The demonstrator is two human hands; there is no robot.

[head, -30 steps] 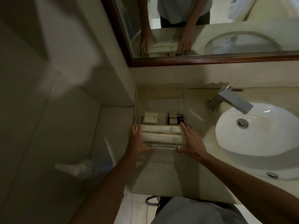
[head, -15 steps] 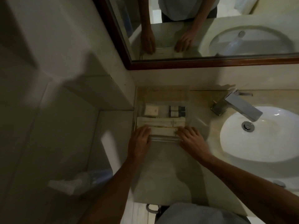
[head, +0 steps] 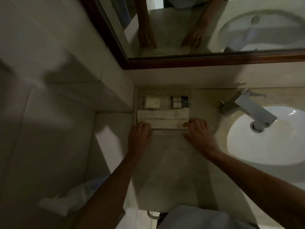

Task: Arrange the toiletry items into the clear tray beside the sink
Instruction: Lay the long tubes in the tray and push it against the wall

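Your left hand (head: 140, 134) and right hand (head: 198, 131) rest flat, holding nothing, on the tray (head: 166, 130) near edge; shove crooked and the boxes (head: 163, 114) skew.

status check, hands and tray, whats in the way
Both hands flat, left hand and right hand on near corners of clear tray. Two long packets, small box, dark bottles inside. Nothing blocking.

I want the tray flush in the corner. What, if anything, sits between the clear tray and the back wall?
Nothing visible does. The clear tray already sits close to the back wall, with both hands, left hand and right hand, at its near rim.
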